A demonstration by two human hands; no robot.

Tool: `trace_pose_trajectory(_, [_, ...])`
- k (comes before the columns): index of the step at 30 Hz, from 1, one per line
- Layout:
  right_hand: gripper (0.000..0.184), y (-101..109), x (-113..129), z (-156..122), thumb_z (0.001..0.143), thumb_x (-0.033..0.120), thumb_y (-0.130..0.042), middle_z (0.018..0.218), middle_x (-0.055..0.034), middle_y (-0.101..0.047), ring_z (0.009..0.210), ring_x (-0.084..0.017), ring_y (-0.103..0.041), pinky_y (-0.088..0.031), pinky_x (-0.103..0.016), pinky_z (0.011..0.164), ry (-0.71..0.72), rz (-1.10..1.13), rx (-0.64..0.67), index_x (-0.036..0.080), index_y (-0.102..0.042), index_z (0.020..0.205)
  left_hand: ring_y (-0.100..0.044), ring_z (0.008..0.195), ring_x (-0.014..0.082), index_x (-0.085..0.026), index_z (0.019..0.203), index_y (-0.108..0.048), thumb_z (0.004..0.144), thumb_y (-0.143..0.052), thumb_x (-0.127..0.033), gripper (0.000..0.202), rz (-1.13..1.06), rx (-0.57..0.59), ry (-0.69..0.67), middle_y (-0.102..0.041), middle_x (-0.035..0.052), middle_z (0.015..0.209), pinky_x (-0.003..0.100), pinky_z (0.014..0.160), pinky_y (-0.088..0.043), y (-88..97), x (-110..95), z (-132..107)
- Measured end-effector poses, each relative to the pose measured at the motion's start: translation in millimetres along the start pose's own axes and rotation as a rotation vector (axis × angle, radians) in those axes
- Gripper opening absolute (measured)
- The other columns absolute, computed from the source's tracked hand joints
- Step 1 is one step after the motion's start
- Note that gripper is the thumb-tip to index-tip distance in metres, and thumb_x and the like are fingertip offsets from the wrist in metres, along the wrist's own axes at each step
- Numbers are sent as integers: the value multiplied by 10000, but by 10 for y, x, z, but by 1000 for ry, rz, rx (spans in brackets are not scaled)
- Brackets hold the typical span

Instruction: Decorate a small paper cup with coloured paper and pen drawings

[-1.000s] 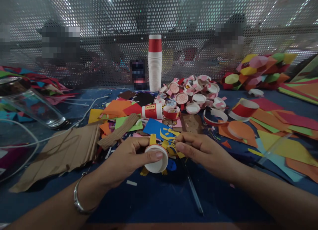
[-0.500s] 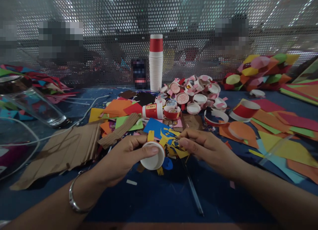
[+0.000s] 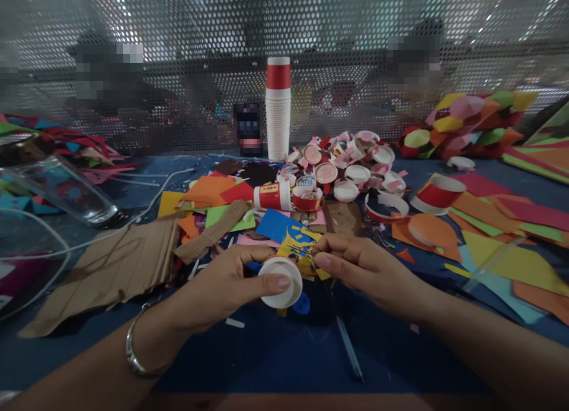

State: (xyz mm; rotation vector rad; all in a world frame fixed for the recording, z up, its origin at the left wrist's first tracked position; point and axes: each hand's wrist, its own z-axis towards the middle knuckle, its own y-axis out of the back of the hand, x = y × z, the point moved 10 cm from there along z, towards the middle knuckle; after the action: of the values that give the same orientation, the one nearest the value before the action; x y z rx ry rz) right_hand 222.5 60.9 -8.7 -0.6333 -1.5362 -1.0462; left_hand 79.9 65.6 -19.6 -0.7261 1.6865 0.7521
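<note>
Left hand: the left hand (image 3: 222, 281) is closed around the edge of a round white cup piece (image 3: 290, 291), thumb pressed inside, fingers curled behind.
Right hand: the right hand (image 3: 367, 269) has its thumb and fingertips drawn together, just right of the cup piece; I cannot tell whether they pinch anything.
White cup piece: it is in the left hand, open side facing the wearer; it looks like paper, so probably very light, slightly springy, easily dented.
Best hold: likely the rim, with a gentle thumb-and-finger grip; a hard squeeze could crease the wall.
Yellow paper scraps (image 3: 296, 243): between the hands, slightly beyond them; probably thin, limp and easily torn, best taken by an edge.
Clear blue rod (image 3: 347, 340): on the surface (image 3: 249, 363), nearer the wearer than the right hand.
</note>
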Motion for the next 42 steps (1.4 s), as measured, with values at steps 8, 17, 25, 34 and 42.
trace_pose_trajectory(8, [384, -4, -31, 5, 1047, 535, -536, 676, 60, -388, 567, -100, -291, -207, -275, 505, 12, -36, 8, 204, -599, 863, -638, 765, 151, -170, 923, -801, 874, -785, -436, 271, 41, 65, 23, -763, 37, 859, 239, 718, -496, -96, -28, -21])
trace_pose_trajectory(17, [376, -16, -38, 12, 1050, 521, -532, 711, 53, -397, 601, -107, -302, -226, -275, 524, 11, -47, 15, 205, -591, 854, -630, 756, 149, -158, 915, -801, 894, -757, -391, 238, 106, 85, -7, -740, 38, 828, 238, 714, -496, -109, -92, 1])
trace_pose_trajectory(25, [384, 21, 10, -7, 1053, 504, -542, 698, 54, -402, 607, -108, -323, -239, -276, 537, 31, -87, -3, 202, -585, 819, -635, 743, 145, -160, 918, -789, 879, -780, -429, 272, 93, 85, 27, -742, 32, 828, 231, 703, -505, -90, -27, -22])
trace_pose_trajectory(34, [450, 152, -95, 11, 1005, 615, -570, 639, 72, -347, 517, -93, -281, -201, -262, 462, -19, 26, -135, 216, -551, 798, -639, 760, 133, -159, 901, -766, 814, -844, -357, 230, -100, -21, 50, -750, 44, 878, 215, 683, -507, 34, 38, 20])
trace_pose_trajectory(42, [428, 173, -142, 13, 970, 624, -631, 664, 76, -324, 537, -92, -207, -140, -262, 455, -28, 207, -198, 202, -618, 899, -682, 771, 145, -171, 936, -735, 766, -907, -335, 292, -214, -256, -35, -755, 27, 879, 234, 678, -568, 326, 21, 27])
